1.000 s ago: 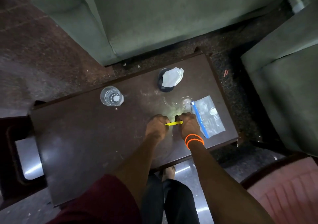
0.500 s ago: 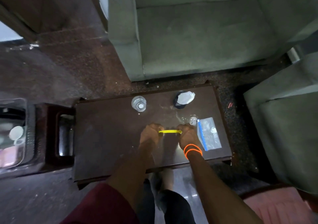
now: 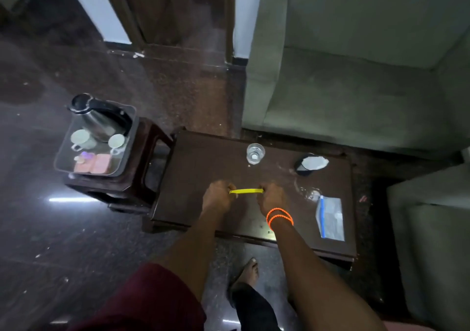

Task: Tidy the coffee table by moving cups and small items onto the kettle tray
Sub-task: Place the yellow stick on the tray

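Observation:
Over the dark coffee table (image 3: 201,178), my left hand (image 3: 218,197) and my right hand (image 3: 272,198) each grip one end of a thin yellow strip (image 3: 246,191), stretched level between them. A clear glass (image 3: 255,153) stands at the table's far edge. A dark cup with crumpled white paper (image 3: 309,164) sits to its right. A clear zip bag with a blue seal (image 3: 330,218) lies at the near right. The kettle tray (image 3: 61,164) rests on a stool at the left and holds a steel kettle (image 3: 99,118), two white cups and pink packets.
The dark wooden stool (image 3: 142,173) under the tray touches the table's left end. A green sofa (image 3: 356,76) stands behind the table and another green seat (image 3: 432,229) at the right. My bare foot (image 3: 248,272) is on the floor below the table's near edge.
The camera has lifted and swung left, bringing the kettle tray and stool fully into view. My hands have drawn apart, and the yellow strip between them is now longer.

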